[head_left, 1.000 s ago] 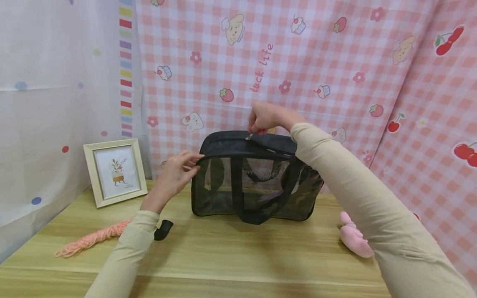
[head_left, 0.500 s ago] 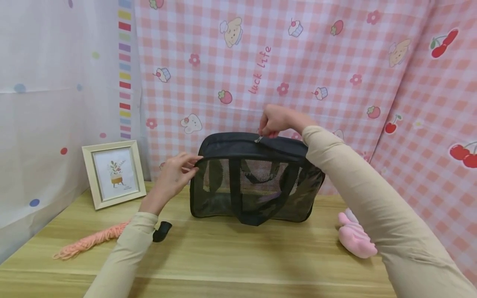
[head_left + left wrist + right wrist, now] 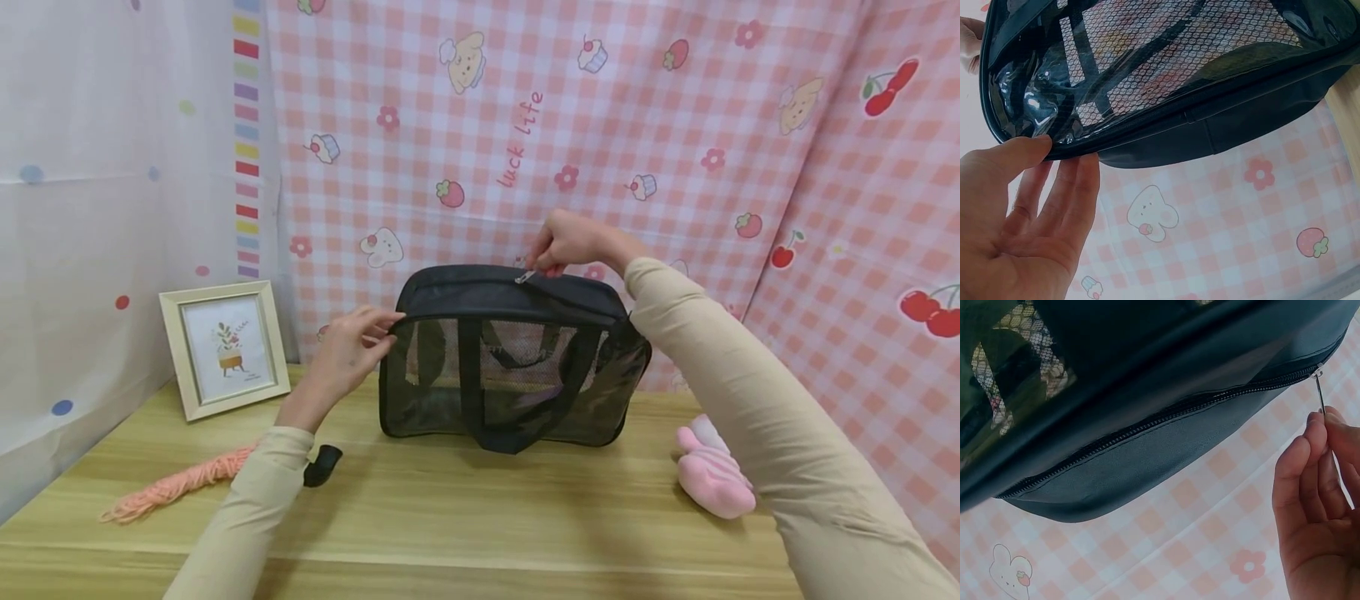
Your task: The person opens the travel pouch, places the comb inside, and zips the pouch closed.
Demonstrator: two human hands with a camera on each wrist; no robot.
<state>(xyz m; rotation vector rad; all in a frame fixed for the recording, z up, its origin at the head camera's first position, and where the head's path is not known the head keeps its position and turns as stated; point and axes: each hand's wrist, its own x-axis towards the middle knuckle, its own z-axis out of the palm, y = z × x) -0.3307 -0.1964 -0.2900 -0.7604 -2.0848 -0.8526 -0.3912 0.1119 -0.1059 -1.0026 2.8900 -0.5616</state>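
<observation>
Upright on the wooden table [image 3: 450,533] stands a black bag [image 3: 431,412] with see-through sides, a mesh panel and strap handles. Its front top left edge is pinched by my left hand [image 3: 347,354], thumb on the clear side and fingers beneath in the left wrist view. Above the bag's top, my right hand [image 3: 573,240] pinches the metal zipper pull [image 3: 1320,397] between thumb and fingertips. The zipper [image 3: 1147,425] runs along the dark top panel. Something purplish shows faintly through the front; its kind is unclear.
At the left are a framed picture [image 3: 281,367] and a skein of peach yarn [image 3: 183,483]. A small black object [image 3: 324,465] lies partly behind the left sleeve. A pink plush toy [image 3: 716,483] sits near the right forearm. A pink checked curtain [image 3: 420,158] hangs close behind.
My right hand has moved right along the bag's top, drawing the zipper pull with it. The left hand keeps its grip on the corner.
</observation>
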